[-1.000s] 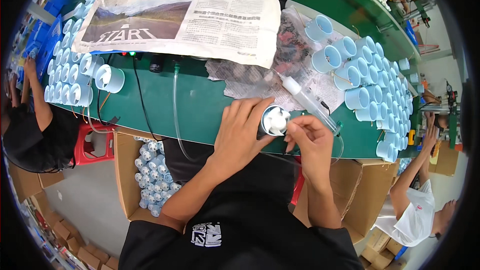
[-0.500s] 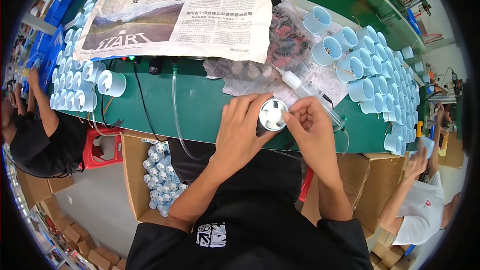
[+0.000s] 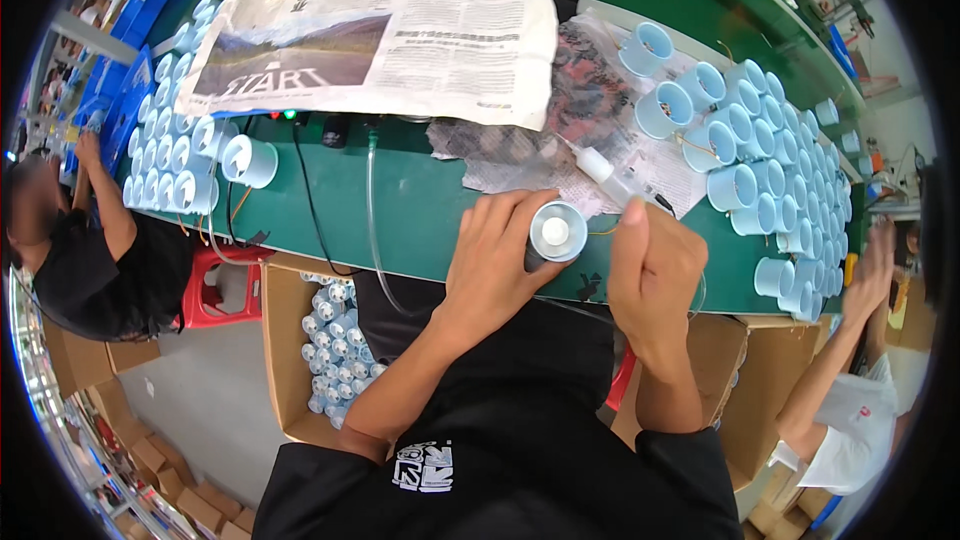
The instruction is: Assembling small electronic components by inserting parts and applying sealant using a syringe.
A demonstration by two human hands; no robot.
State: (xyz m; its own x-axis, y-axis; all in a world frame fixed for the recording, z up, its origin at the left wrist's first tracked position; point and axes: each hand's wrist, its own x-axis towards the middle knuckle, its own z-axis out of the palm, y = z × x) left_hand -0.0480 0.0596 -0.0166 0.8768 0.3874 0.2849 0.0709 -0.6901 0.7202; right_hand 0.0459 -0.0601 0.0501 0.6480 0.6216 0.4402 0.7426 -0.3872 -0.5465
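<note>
Left hand (image 3: pixel 485 255), fingers wrapped round cup (image 3: pixel 558 251), held mouth-up at the bench (image 3: pixel 430 190)'s near edge; slackened grip could drop it. Right hand (image 3: pixel 655 270) beside it: fingers curled, thumb raised, any pinch can't tell. Loose wire (image 3: pixel 602 232) could snag if brushed.

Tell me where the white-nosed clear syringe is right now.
In the head view, the syringe is right of centre over crumpled newspaper, up and right of the held cup, with its near end hidden behind the right hand.

Gray floor (image 3: pixel 215 380), red stool (image 3: pixel 205 262), green tabletop (image 3: pixel 415 240)
</note>
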